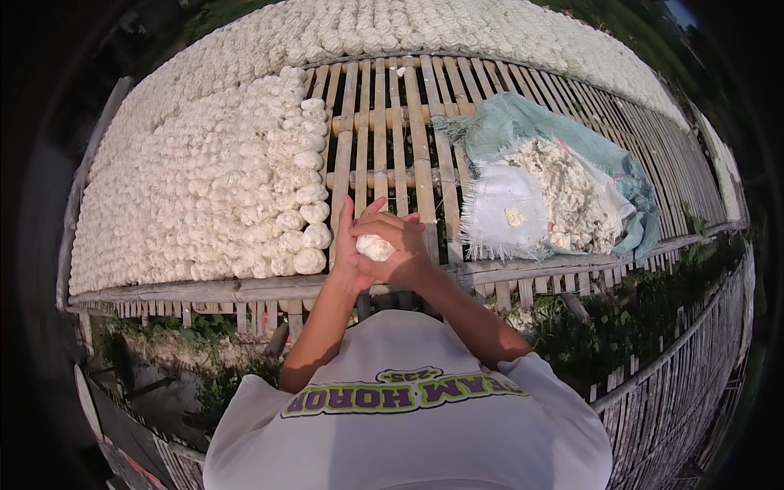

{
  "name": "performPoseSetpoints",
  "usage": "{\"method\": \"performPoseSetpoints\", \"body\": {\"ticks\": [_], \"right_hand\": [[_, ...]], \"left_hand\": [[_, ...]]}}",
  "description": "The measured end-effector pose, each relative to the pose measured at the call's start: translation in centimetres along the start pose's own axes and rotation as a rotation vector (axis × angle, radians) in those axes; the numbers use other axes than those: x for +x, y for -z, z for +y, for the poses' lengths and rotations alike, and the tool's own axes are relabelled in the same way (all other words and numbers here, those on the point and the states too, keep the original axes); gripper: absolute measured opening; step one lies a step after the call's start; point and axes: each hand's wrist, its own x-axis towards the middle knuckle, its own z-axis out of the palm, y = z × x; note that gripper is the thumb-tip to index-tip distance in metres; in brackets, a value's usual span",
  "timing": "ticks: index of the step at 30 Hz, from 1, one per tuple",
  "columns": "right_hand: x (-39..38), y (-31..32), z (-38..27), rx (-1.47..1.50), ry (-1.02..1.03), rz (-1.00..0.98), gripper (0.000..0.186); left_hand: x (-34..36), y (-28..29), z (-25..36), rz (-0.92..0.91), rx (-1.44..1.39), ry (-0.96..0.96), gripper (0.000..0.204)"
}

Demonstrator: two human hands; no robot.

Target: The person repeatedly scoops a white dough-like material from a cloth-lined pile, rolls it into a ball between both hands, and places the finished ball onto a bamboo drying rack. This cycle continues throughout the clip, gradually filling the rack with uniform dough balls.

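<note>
A white, crumpled lump (372, 247) is held between my cupped hands over the near bamboo rail. My left hand (349, 257) wraps its left side, fingers pointing up. My right hand (403, 255) curls over it from the right. To the left, rows of similar white lumps (196, 180) cover the bamboo slats (420, 155). On the right lies an opened pale-green woven sack (510, 122) with a white inner sheet (502, 204), holding a loose, crumbly white mass (576, 196).
A band of densely packed white lumps (457, 28) runs along the far side of the rack. The bamboo front rail (539, 265) crosses before me. Plants (204, 327) grow beneath, and another slatted bamboo panel (678, 359) stands at the lower right.
</note>
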Motion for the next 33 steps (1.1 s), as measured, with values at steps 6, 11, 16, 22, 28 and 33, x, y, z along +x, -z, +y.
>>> {"method": "performPoseSetpoints", "body": {"ticks": [6, 11, 16, 22, 28, 33], "right_hand": [[-0.4, -0.8, 0.1, -0.169, 0.070, 0.099, 0.042], [-0.2, -0.2, 0.6, -0.103, 0.061, 0.110, 0.043], [0.1, -0.3, 1.2, -0.144, -0.093, 0.095, 0.046], [0.1, 0.4, 1.3, -0.144, 0.109, 0.126, 0.055], [1.6, 1.6, 2.7, -0.351, 0.203, -0.061, 0.063], [-2.5, 3.7, 5.7, -0.383, -0.099, -0.081, 0.051]], "left_hand": [[0.3, -0.7, 0.3, 0.232, -0.104, -0.068, 0.080], [0.3, -0.2, 0.7, 0.088, -0.018, -0.005, 0.079], [0.8, 0.1, 1.0, 0.304, -0.081, -0.052, 0.072], [-1.0, -2.6, 2.0, 0.088, 0.053, -0.052, 0.072], [2.1, 0.1, 4.5, 0.346, 0.077, 0.322, 0.061], [4.2, 6.6, 7.7, 0.239, 0.261, 0.492, 0.047]]}}
